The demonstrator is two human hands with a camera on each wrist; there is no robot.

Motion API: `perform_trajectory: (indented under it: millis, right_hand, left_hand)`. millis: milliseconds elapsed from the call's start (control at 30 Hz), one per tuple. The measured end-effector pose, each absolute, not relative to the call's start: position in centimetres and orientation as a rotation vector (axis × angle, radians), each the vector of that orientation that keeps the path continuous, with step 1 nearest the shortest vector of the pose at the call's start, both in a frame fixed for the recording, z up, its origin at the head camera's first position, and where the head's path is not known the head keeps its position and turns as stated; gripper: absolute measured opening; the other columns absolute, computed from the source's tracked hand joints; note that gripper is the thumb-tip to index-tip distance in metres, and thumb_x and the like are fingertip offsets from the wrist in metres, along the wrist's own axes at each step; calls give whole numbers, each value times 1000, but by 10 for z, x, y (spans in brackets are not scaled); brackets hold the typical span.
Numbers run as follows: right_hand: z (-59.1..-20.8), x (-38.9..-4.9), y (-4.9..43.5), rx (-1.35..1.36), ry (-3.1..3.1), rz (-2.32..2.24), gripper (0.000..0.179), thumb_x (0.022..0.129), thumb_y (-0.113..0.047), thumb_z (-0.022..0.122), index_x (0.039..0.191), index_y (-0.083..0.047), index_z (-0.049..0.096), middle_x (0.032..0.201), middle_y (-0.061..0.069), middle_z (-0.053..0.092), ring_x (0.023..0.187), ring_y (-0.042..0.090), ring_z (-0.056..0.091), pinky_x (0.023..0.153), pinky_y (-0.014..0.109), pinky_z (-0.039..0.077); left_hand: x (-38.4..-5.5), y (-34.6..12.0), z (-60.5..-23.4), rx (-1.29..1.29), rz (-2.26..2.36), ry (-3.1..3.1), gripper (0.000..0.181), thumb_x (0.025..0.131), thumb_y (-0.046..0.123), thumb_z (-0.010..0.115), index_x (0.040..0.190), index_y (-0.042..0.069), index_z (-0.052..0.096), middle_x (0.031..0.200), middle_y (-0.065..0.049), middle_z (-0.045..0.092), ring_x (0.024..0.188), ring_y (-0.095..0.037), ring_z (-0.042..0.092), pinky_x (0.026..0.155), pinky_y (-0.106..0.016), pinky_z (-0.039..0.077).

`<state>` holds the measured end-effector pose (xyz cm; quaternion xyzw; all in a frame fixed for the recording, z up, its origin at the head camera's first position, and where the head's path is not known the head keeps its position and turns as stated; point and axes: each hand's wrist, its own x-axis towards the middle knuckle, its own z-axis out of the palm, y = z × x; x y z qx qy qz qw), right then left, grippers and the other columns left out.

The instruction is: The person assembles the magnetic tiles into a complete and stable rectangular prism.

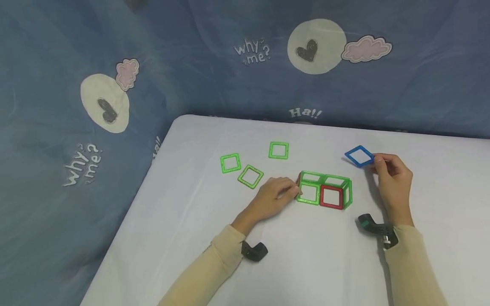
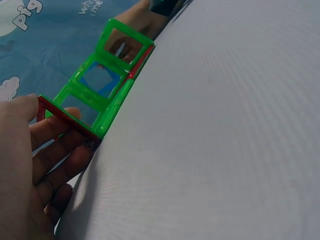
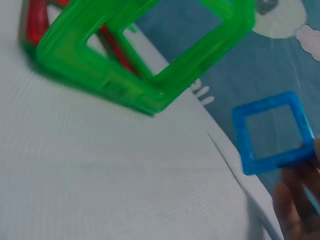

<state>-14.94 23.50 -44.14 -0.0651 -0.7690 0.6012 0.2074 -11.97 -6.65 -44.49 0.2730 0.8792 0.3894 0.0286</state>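
A block of magnetic tiles (image 1: 319, 183) stands on the white table, with green squares on top and a red square (image 1: 331, 197) among its front faces. My left hand (image 1: 273, 197) is at its left end, thumb and fingers gripping the edge of a red end tile (image 2: 67, 118). Off to the right, my right hand (image 1: 394, 182) pinches a blue square magnetic tile (image 1: 360, 156) by one corner, between thumb and fingers. The right wrist view shows this blue tile (image 3: 272, 132) held up, apart from the green tiles (image 3: 145, 65).
Three loose green square tiles lie left of and behind the block: one at the far left (image 1: 230, 163), one nearer my left hand (image 1: 250, 177), one farther back (image 1: 278, 150). A blue printed curtain (image 1: 214, 63) hangs behind the table (image 1: 183, 178). Each wrist carries a black camera (image 1: 255, 251).
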Motion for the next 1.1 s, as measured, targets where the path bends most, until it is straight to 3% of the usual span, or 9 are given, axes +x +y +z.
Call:
perform_trajectory:
  millis: [167, 333, 933, 1100]
  right_hand:
    - [-435, -144, 236, -293, -1903, 1833, 13, 92, -13, 60, 96, -3, 66, 79, -2, 62, 66, 7, 55, 61, 12, 47]
    - [-449, -142, 239, -242, -1787, 1919, 18, 93, -15, 58, 99, 1, 63, 87, 3, 65, 69, 8, 60, 64, 14, 50]
    - [-454, -130, 238, -143, -1859, 1880, 19, 96, -16, 54, 101, 2, 59, 86, 5, 59, 67, 10, 62, 68, 16, 52]
    - [-450, -130, 240, -148, -1885, 1854, 26, 97, -14, 52, 111, 6, 60, 81, 5, 62, 65, 7, 64, 69, 15, 53]
  left_hand:
    - [-118, -67, -449, 823, 1233, 2711, 26, 99, 39, 44, 97, 24, 66, 99, 13, 66, 96, -1, 58, 89, -26, 42]
    - [-115, -70, -451, 790, 1250, 2699, 27, 99, 42, 43, 96, 27, 65, 97, 16, 65, 95, 0, 57, 90, -28, 42]
    - [-115, -68, -452, 832, 1330, 2696, 23, 99, 37, 46, 93, 28, 66, 95, 17, 66, 92, -1, 58, 87, -30, 43]
    - [-119, -65, -455, 868, 1339, 2693, 24, 99, 38, 45, 93, 28, 65, 94, 17, 65, 92, -1, 58, 88, -30, 43]
